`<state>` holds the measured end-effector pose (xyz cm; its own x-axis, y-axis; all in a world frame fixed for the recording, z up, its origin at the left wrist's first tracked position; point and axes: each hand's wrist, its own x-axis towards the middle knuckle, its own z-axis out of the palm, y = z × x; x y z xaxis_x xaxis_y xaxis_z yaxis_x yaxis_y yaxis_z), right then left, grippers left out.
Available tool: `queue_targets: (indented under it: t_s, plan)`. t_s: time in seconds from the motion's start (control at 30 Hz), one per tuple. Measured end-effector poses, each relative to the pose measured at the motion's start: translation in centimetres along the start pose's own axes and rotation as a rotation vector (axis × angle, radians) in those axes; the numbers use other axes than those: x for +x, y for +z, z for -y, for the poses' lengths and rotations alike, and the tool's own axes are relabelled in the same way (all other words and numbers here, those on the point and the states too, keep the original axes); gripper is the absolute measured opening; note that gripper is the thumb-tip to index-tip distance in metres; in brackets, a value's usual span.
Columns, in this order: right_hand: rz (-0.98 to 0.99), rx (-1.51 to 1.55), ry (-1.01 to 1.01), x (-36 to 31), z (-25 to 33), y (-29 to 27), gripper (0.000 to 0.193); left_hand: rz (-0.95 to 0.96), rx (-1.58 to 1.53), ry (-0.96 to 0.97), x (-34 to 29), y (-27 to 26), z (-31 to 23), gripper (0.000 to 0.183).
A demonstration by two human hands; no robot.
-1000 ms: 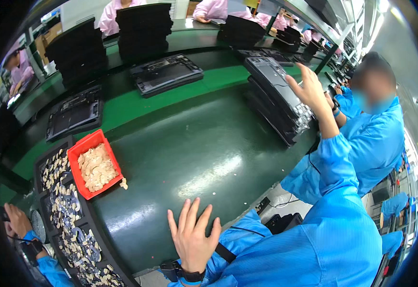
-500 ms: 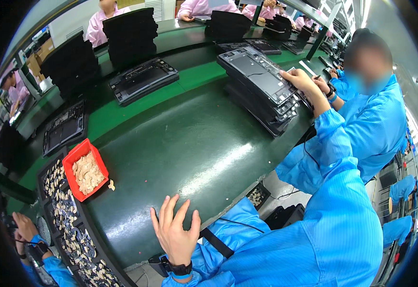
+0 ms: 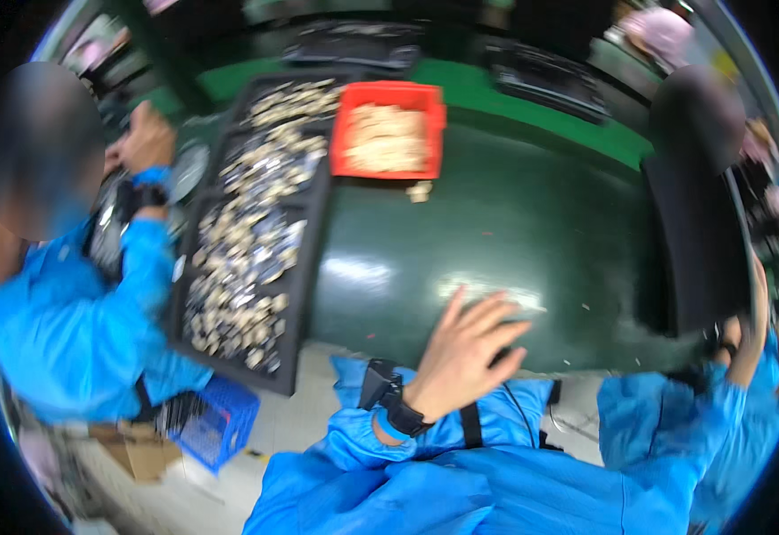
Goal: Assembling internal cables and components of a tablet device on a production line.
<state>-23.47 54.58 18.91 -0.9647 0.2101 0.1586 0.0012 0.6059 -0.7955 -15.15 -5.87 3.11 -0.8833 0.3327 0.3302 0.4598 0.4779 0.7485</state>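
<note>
The dark panel [image 3: 697, 241], previously flat, now stands steeply tilted at the green table's [image 3: 532, 205] right, apparently handled one-handed: your right hand [image 3: 758, 303] meets its edge, finger closure indeterminable; your empty left hand [image 3: 469, 361] keeps fingers spread.

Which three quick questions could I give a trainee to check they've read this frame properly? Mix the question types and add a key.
1. Multiple choice: what colour is the bin beside the black compartmented tray?
a) yellow
b) red
c) white

2. True or false: the person's left hand is open, not clenched in a fist.

3. Short answer: which of the person's own hands is nearer the tall black object at the right of the picture?

Key:
1. b
2. True
3. The right hand; it is at the picture's right side, too blurred and covered to tell whether it grips anything.
</note>
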Motion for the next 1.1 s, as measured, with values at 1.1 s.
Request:
queue_targets:
  t_s: [1.1]
  plan:
    - [0.047,-0.207,-0.54,-4.0,12.8,27.6,0.024,-0.257,0.434,-0.35,6.7,-25.5,14.9,0.011]
